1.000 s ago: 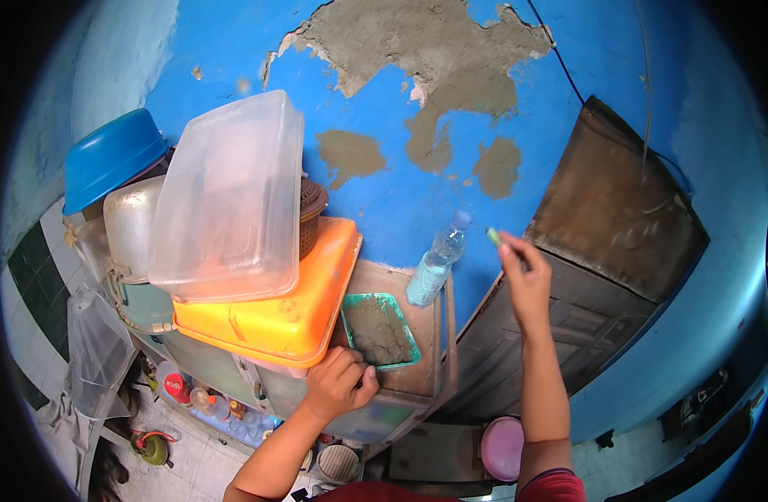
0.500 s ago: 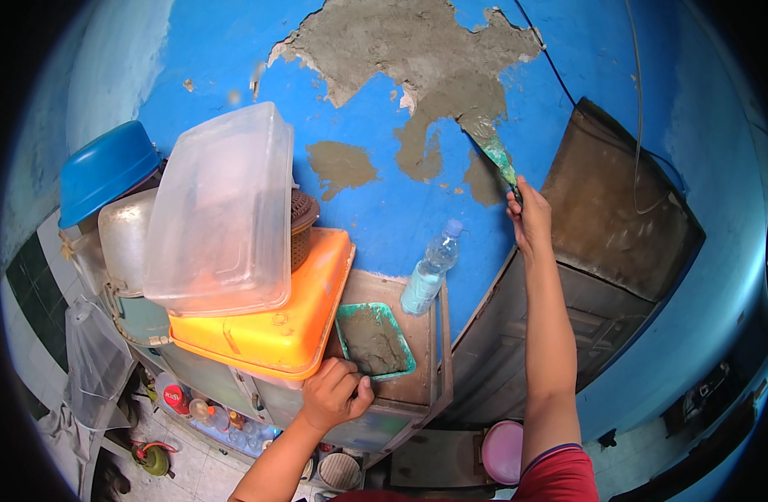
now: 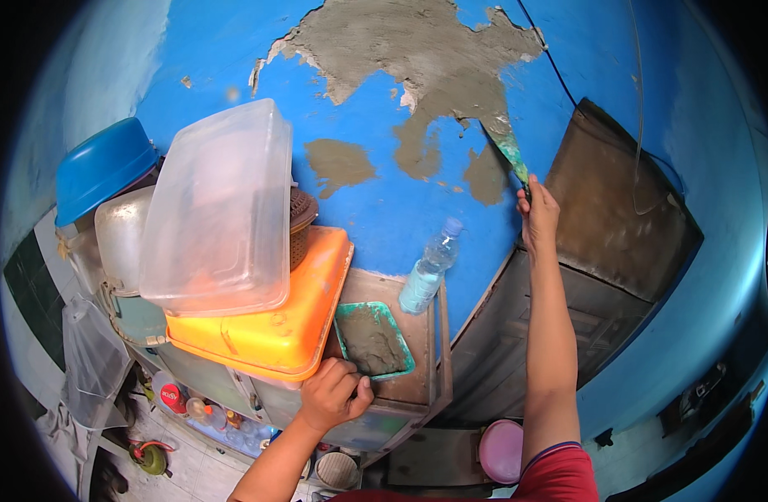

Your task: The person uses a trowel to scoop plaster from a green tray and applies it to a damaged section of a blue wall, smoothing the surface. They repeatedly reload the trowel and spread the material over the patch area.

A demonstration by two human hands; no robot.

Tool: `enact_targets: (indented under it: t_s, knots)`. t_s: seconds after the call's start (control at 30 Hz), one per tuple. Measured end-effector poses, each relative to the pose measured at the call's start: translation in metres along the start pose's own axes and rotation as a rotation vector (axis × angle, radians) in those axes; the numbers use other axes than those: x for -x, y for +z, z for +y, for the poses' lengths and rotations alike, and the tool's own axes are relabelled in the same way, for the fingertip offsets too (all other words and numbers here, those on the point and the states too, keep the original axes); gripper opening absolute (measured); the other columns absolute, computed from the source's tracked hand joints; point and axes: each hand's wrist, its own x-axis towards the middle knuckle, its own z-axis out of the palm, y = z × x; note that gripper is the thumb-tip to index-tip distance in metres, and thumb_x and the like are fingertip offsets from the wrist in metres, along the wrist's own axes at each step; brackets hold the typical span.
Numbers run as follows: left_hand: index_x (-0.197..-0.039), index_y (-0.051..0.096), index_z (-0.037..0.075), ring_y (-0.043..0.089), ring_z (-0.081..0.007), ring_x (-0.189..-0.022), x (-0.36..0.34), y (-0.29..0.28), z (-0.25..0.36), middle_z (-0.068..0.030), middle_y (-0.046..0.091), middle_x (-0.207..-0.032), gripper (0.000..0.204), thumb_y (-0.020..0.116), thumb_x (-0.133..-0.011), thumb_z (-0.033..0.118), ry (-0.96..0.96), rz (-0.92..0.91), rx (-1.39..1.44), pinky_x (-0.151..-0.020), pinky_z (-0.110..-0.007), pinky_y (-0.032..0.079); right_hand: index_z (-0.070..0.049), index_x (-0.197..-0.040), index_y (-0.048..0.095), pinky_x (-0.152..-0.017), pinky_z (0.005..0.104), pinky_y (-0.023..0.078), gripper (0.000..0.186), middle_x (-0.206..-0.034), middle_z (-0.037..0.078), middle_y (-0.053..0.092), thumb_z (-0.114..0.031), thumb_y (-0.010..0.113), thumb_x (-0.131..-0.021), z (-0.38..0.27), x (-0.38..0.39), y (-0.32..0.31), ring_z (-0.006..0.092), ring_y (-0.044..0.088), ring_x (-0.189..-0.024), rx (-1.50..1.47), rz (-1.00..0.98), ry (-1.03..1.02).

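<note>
Blue wall [image 3: 384, 213] is showing a broad grey plaster patch [image 3: 417, 58] above a brown cabinet [image 3: 422, 335], whose top is bearing a green tray [image 3: 359, 305] of mortar [image 3: 371, 339]. Beside it, the left hand [image 3: 334, 393] is curling, its hold unclear; the right hand [image 3: 539, 213] is grasping a putty knife [image 3: 508, 151], blade touching the patch's lower right.

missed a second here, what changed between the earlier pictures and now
The right hand rose with the green putty knife, setting it against the large grey patch, then slid slightly right. The left hand, the green tray and the plastic bottle stayed put.
</note>
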Motion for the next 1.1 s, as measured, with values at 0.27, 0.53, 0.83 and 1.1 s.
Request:
enact_targets:
  t_s: [0.27,0.53,0.83,1.1]
  knots:
    - [-0.073,0.063,0.004,0.060,-0.0241,-0.066,0.006,0.003,-0.004,-0.0077,0.062,-0.078,0.011,0.073,-0.077,0.005,-0.009,-0.010,-0.030,-0.058,-0.034,0.049,0.005,-0.105,0.071,-0.055,0.0212,0.038,0.035,-0.078,0.005,0.066,-0.029,0.074,-0.098,0.003,-0.006,0.027,0.0058,0.048,-0.058,0.055,-0.077,0.021]
    - [-0.073,0.062,0.004,0.060,-0.0244,-0.065,0.001,0.002,-0.001,-0.0080,0.062,-0.080,0.011,0.073,-0.077,0.005,-0.016,0.008,-0.026,-0.058,-0.034,0.049,0.005,-0.102,0.071,-0.055,0.0215,0.038,0.033,-0.077,0.005,0.065,-0.028,0.073,-0.099,-0.010,-0.004,-0.025,0.0056,0.048,-0.057,0.085,-0.040,-0.034]
    - [-0.073,0.062,0.003,0.060,-0.0246,-0.066,0.003,0.000,-0.002,-0.0083,0.062,-0.079,0.011,0.072,-0.077,0.004,-0.018,-0.001,-0.018,-0.057,-0.034,0.049,0.007,-0.108,0.071,-0.055,0.0208,0.038,0.040,-0.079,0.006,0.066,-0.031,0.076,-0.097,0.001,-0.007,-0.012,0.0064,0.049,-0.058,0.113,0.033,-0.066]
    - [-0.073,0.062,0.003,0.060,-0.0248,-0.066,0.004,0.002,-0.002,-0.0088,0.062,-0.079,0.011,0.072,-0.077,0.004,-0.013,-0.004,-0.032,-0.057,-0.034,0.049,0.005,-0.104,0.073,-0.054,0.0217,0.038,0.037,-0.075,0.006,0.067,-0.031,0.075,-0.097,0.001,0.012,0.012,0.0063,0.049,-0.058,0.178,-0.048,-0.077]
